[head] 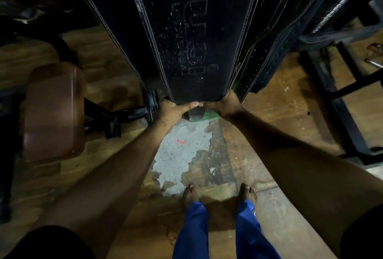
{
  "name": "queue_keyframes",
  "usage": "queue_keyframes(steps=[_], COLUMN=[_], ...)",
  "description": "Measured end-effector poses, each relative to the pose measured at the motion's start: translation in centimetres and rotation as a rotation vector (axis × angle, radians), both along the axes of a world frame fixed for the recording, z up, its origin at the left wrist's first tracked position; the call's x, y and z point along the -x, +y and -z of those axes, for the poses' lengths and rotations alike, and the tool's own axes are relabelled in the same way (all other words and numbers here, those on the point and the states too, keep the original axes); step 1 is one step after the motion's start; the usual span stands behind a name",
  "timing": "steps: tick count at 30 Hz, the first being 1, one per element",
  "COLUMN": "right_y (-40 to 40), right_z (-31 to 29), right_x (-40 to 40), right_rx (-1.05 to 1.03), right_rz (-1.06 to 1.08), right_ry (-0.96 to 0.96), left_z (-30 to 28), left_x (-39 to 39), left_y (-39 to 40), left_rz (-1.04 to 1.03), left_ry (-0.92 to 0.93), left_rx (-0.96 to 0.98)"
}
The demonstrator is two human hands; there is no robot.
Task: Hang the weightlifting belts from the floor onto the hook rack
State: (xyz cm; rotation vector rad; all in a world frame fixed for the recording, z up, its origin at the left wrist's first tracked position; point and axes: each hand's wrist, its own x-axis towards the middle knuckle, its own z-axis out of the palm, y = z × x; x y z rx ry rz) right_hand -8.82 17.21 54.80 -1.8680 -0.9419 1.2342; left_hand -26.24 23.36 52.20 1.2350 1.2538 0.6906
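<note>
A wide black weightlifting belt (192, 37) with white stitching and a faded stamped logo hangs down the middle of the head view. My left hand (174, 110) grips its lower left edge and my right hand (224, 104) grips its lower right edge, thumbs nearly touching under the belt. More black belts (107, 14) hang to the left of it, and others (275, 20) to the right, one with rows of holes. The hook rack itself is out of sight above the frame.
A brown padded bench seat (53, 111) on a black frame stands at the left. Black metal equipment framing (331, 97) runs along the right. My bare feet (219, 194) stand on worn wood-look flooring with a bare concrete patch (182, 151).
</note>
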Motion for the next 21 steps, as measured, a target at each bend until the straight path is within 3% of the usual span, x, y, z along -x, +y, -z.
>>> queue_keyframes(steps=[3, 8, 13, 21], right_y=[-0.3, -3.7, -8.3, -17.8], right_z=[1.6, 0.8, -3.2, -11.1], right_x=[1.3, 4.2, 4.6, 1.2], right_rx=[0.174, 0.339, 0.368, 0.171], right_rz=[0.037, 0.285, 0.276, 0.153], right_ry=[0.018, 0.303, 0.423, 0.418], left_z=[2.2, 1.9, -3.0, -13.5], left_x=[-0.2, -0.5, 0.5, 0.3], left_y=[-0.6, -3.5, -8.7, -19.4], left_rz=[0.016, -0.163, -0.154, -0.312], left_ry=[0.120, 0.425, 0.238, 0.055], left_rx=[0.071, 0.302, 0.389, 0.137])
